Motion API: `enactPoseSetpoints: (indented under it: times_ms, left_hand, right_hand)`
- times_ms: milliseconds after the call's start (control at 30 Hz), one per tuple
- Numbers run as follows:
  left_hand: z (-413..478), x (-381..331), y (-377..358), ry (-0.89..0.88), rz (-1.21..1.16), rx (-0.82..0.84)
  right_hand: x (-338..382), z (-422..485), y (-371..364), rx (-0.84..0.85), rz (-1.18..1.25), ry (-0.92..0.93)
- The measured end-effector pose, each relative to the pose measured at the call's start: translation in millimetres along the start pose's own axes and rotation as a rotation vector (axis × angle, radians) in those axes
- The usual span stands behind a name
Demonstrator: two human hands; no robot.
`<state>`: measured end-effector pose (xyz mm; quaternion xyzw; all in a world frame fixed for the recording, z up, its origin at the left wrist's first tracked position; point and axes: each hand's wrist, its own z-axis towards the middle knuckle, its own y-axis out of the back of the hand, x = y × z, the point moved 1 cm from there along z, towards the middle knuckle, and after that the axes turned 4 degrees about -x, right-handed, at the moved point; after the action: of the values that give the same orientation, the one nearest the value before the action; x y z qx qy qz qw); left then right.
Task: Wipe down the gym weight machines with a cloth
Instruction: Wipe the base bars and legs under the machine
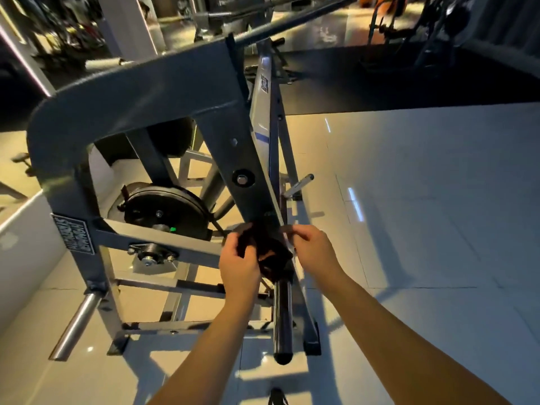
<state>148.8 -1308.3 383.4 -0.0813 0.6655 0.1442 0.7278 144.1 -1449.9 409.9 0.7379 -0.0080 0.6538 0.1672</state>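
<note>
**While the cloth sits bunched at the lever's foot, most of the machine waits**

Since both hands are working close in, my notes run outward from there. The left hand (238, 264) curls round the dark cloth (268, 249). The right hand (314, 252) pinches what looks like its far edge. The cloth is bunched on the lower end of the grey lever arm (248, 159), just above the black loading sleeve (282, 317).

I judge I am gathering or refolding it, not wiping yet. I cannot tell which surfaces are done, as no streaks read in this light. Left to do, by my reckoning: the sleeve, the lever arm, the arched frame (122, 92) and the crossbars.

Past the left hand, a black weight plate (166, 209) hangs inside the frame and would hamper reach there. A chrome peg (74, 325) juts out low on the left, a snag risk. Further out are the glossy tiled floor (423, 229) and a black mat (380, 83). More machines stand dim beyond.
</note>
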Motion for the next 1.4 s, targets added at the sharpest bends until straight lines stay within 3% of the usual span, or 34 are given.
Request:
enactPoseSetpoints:
  times_ms: [100, 233, 400, 633, 700, 833, 933, 1000, 1133, 1400]
  left_hand:
    - [20, 1, -12, 0.056, -0.029, -0.124]
    - [23, 6, -37, -0.038, -0.066, -0.104]
    - [14, 25, -72, -0.265, 0.213, -0.185]
    - [-16, 35, -116, 0.028, 0.261, -0.320]
    - [-15, 24, -119, 0.063, 0.161, -0.404]
    - [6, -19, -120, -0.027, 0.022, -0.575]
    - [12, -16, -127, -0.047, 0.099, -0.596]
    - [5, 3, -134, -0.008, 0.191, -0.599]
    - [-10, 30, -144, 0.141, 0.158, -0.550]
    - [16, 5, -124, 0.019, 0.129, -0.687]
  right_hand:
    - [-5, 21, 7, -0.044, 0.050, 0.027]
    - [-2, 52, 4, 0.028, 0.019, 0.098]
    - [-5, 81, 4, 0.169, 0.046, 0.072]
    - [-14, 103, 32, 0.448, -0.043, 0.061]
    - [-9, 105, 40, 0.474, -0.042, 0.042]
    - [10, 107, 53, 0.531, 0.008, 0.080]
    - [18, 116, 55, 0.521, 0.045, 0.083]
    - [15, 120, 53, 0.518, 0.026, 0.075]
    - [3, 123, 49, 0.560, -0.055, 0.079]
    - [-2, 155, 48, 0.643, -0.078, 0.245]
